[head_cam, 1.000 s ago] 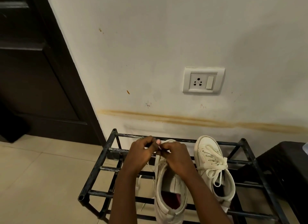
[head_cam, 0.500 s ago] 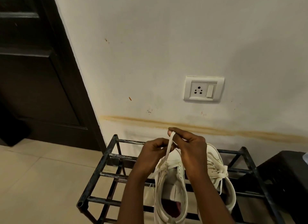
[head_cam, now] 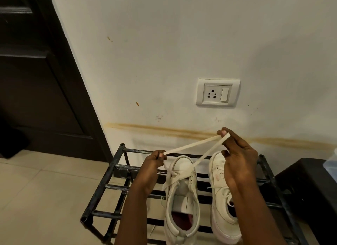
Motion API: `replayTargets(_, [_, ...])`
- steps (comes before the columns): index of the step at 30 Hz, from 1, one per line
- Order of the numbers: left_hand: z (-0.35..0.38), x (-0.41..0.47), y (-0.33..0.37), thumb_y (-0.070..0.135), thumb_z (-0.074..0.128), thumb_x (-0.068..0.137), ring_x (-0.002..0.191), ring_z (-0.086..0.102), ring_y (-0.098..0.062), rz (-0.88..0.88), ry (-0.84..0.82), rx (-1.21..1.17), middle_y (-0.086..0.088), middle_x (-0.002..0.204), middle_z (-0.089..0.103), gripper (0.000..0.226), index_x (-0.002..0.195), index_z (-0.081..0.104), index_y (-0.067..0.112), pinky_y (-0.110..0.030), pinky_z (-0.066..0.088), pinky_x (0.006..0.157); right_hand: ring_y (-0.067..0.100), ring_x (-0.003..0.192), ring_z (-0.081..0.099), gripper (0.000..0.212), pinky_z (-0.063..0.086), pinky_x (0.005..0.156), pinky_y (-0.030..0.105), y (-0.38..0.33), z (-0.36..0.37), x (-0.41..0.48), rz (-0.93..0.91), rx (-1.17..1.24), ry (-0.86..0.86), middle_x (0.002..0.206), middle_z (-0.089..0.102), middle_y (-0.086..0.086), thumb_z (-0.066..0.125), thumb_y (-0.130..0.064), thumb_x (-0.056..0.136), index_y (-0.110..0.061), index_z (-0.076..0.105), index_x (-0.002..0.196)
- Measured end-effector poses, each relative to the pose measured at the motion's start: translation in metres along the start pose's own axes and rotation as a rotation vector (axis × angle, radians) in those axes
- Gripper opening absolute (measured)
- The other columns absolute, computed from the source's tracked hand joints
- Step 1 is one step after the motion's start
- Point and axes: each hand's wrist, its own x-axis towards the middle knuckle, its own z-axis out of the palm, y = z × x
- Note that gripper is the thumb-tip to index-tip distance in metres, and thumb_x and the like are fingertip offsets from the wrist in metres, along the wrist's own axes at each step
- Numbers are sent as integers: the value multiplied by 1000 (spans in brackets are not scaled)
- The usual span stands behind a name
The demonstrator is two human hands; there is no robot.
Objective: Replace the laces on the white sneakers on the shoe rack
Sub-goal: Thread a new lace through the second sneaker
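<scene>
Two white sneakers stand on a black metal shoe rack, toes to the wall. The left sneaker has its lace partly threaded near the toe. My right hand pinches a loop of that lace and holds it up over the right sneaker. My left hand pinches the lace's other stretch at the left sneaker's toe. The lace runs taut between both hands and down to the eyelets. The right sneaker is laced and partly hidden by my right forearm.
The rack stands against a stained white wall with a white socket and switch plate. A dark door is at the left above a beige tiled floor. A black stool or box stands at the right.
My right hand has pulled the lace up and to the right, away from the left sneaker. My left hand moved slightly left, so the lace now stretches between them.
</scene>
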Motion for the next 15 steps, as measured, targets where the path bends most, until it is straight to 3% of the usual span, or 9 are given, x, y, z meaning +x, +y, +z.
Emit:
replayTargets(4, [-6,9,-9,20,34,102,98,45,-21,-134,171,-67,-3,96,51,32,81,57,15,-49,31,100,13,94,63,9,36,75,27,-6,-10,6,37,39,60,75,73,-7,70,-13,74,-21,73,78])
replayTargets(8, [-13,16,-12,17,32,102,95,50,-22,-163,326,69,-12,103,55,32,83,58,13,-34,38,78,4,75,67,9,41,78,25,-8,-13,5,61,74,72,71,71,-5,69,-9,78,-18,71,81])
replayTargets(12, [-5,6,-3,26,40,100,116,49,-16,104,232,345,-1,126,55,30,124,58,20,-27,36,93,6,66,68,10,47,69,19,-3,-5,-1,106,90,-5,67,71,-2,66,-3,77,-9,69,83])
replayTargets(15, [16,-5,20,31,52,94,119,47,-2,283,-12,203,12,128,57,27,120,59,35,-23,35,99,7,66,68,12,50,64,16,7,9,-12,138,74,-87,65,71,-2,65,2,76,-9,69,80])
